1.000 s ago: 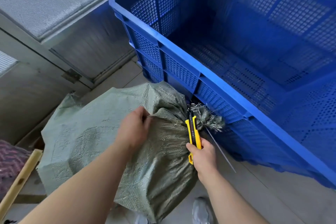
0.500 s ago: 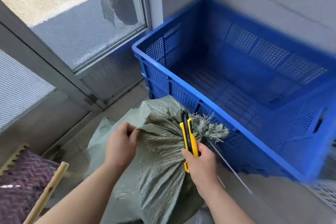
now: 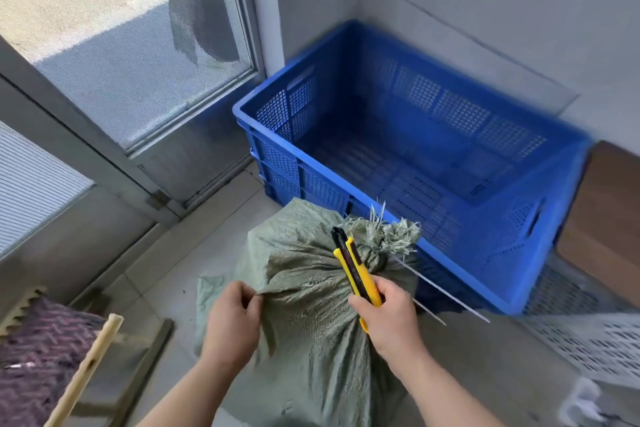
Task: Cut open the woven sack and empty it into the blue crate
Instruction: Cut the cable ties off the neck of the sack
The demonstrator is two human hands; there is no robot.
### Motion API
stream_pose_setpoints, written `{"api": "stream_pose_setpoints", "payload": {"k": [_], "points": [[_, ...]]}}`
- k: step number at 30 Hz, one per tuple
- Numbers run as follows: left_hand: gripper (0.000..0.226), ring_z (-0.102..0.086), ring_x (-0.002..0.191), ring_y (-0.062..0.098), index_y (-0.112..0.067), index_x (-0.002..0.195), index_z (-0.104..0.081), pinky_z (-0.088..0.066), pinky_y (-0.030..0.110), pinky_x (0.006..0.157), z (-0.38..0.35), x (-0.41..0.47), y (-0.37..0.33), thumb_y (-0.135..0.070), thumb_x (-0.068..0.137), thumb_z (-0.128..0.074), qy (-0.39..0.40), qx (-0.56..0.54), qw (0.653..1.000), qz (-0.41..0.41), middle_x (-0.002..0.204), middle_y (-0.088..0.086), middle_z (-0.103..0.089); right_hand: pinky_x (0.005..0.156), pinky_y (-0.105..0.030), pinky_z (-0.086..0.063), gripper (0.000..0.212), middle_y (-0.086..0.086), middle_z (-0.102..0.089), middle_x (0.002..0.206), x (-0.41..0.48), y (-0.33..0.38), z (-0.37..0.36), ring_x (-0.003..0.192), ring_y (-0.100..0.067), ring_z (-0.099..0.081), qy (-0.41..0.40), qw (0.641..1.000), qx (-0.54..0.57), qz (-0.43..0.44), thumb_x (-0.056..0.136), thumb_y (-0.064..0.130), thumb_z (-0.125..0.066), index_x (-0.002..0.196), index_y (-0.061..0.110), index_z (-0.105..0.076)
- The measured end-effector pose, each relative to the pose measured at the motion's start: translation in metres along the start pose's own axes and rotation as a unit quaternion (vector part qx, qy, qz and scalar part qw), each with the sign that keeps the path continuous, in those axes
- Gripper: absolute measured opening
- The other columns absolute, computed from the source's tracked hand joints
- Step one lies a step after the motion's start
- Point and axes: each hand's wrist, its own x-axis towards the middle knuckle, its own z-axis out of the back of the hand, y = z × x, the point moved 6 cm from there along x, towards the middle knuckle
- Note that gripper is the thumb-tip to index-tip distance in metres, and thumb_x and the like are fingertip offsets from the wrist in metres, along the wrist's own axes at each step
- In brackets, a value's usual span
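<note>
A full green woven sack [image 3: 311,329] stands on the floor in front of me, its frayed neck [image 3: 384,236] tied shut and touching the near wall of the blue crate [image 3: 519,246]. The crate's slatted floor shows and nothing lies in it. My left hand [image 3: 232,319] pinches a fold of sack fabric on the left side. My right hand [image 3: 391,315] grips a yellow and black utility knife [image 3: 356,270], whose tip points up beside the tied neck. Thin white strap ends [image 3: 446,291] trail from the neck to the right.
A glass door and metal frame [image 3: 145,156] close off the left side. A pale wooden stick [image 3: 86,367] and purple patterned fabric [image 3: 38,350] lie at the lower left. A white perforated panel [image 3: 588,347] sits at the lower right. Grey walls stand behind the crate.
The view has pulled back and up, showing the whole crate. Both hands keep their grips; the knife stays beside the sack's neck.
</note>
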Motion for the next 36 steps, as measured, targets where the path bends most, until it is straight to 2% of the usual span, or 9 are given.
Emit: {"api": "stream_pose_setpoints", "payload": {"k": [3,7,11,14,18,24,30,33,36], "points": [[0.015,-0.049,0.060,0.014,-0.009,0.077,-0.050,-0.033,0.024,0.050,-0.018,0.002,0.012,-0.013,0.091,-0.054,0.039,0.042,0.998,0.004,0.067,0.003,-0.056,0.051,-0.027,-0.036,0.010,-0.001,-0.046,0.060,0.005,-0.018,0.000,0.054,-0.015,-0.039,-0.009,1.000,0.007,-0.027,0.084,0.012,-0.066,0.076,0.016,-0.064],[0.012,-0.049,0.060,0.017,-0.006,0.081,-0.051,-0.033,0.028,0.049,-0.030,0.016,0.024,-0.012,0.091,-0.051,0.035,0.059,0.997,0.033,0.069,0.004,-0.055,0.051,-0.030,-0.038,0.007,0.001,-0.046,0.059,0.014,-0.031,-0.008,0.055,-0.015,-0.042,-0.017,0.999,0.025,-0.041,0.084,0.014,-0.067,0.077,0.015,-0.065],[0.014,-0.046,0.059,0.019,-0.010,0.077,-0.045,-0.030,0.030,0.049,-0.032,0.031,0.024,-0.010,0.090,-0.048,0.063,0.105,0.992,0.017,0.069,0.005,-0.052,0.052,-0.032,-0.037,0.013,0.003,-0.043,0.056,0.019,-0.030,-0.016,0.055,-0.017,-0.041,-0.023,0.996,0.064,-0.051,0.083,0.012,-0.068,0.071,0.013,-0.062],[0.011,-0.045,0.060,0.019,-0.009,0.078,-0.044,-0.030,0.030,0.049,-0.028,0.036,0.015,-0.008,0.088,-0.048,0.075,0.125,0.989,-0.012,0.070,0.007,-0.053,0.052,-0.031,-0.035,0.009,0.001,-0.042,0.057,0.016,-0.019,-0.018,0.056,-0.017,-0.039,-0.013,0.994,0.103,-0.033,0.082,0.011,-0.069,0.076,0.008,-0.064],[0.010,-0.041,0.059,0.021,-0.002,0.078,-0.045,-0.028,0.031,0.050,-0.019,0.026,0.018,-0.006,0.084,-0.053,0.047,0.105,0.993,-0.034,0.070,0.012,-0.052,0.055,-0.028,-0.041,0.008,0.009,-0.047,0.055,0.005,-0.015,-0.016,0.055,-0.012,-0.044,-0.002,0.994,0.113,0.007,0.080,0.018,-0.072,0.078,0.012,-0.067],[0.010,-0.047,0.066,0.024,-0.007,0.078,-0.047,-0.033,0.032,0.053,-0.036,0.031,0.051,-0.004,0.087,-0.049,0.087,0.168,0.982,0.013,0.071,0.007,-0.053,0.059,-0.034,-0.044,0.008,0.000,-0.052,0.064,0.010,-0.040,-0.028,0.060,-0.015,-0.047,0.018,0.993,0.110,-0.042,0.081,0.018,-0.069,0.085,0.012,-0.067],[0.002,-0.051,0.075,0.026,-0.010,0.087,-0.052,-0.038,0.029,0.066,-0.053,0.046,0.035,-0.011,0.085,-0.051,0.100,0.198,0.975,0.001,0.086,0.009,-0.061,0.058,-0.023,-0.045,0.004,0.003,-0.058,0.072,0.020,-0.050,-0.019,0.063,-0.011,-0.053,-0.004,0.995,0.089,-0.040,0.087,0.017,-0.065,0.090,0.017,-0.064],[0.028,-0.057,0.102,0.025,-0.015,0.112,-0.057,-0.046,0.033,0.085,-0.055,0.051,0.001,-0.026,0.087,-0.058,0.057,0.137,0.986,-0.074,0.110,0.008,-0.061,0.068,-0.031,-0.054,0.005,-0.003,-0.069,0.082,0.023,-0.053,-0.006,0.076,-0.017,-0.065,-0.031,0.995,0.090,-0.042,0.086,0.022,-0.066,0.091,0.024,-0.065],[0.060,-0.043,0.130,0.018,-0.026,0.141,-0.038,-0.035,0.039,0.110,-0.070,0.049,-0.048,-0.038,0.087,-0.062,0.107,0.062,0.981,-0.152,0.140,0.000,-0.046,0.076,-0.040,-0.057,0.011,-0.006,-0.071,0.084,0.028,-0.047,0.009,0.079,-0.019,-0.069,-0.039,0.993,0.106,-0.023,0.086,0.021,-0.067,0.095,0.026,-0.065]]}}
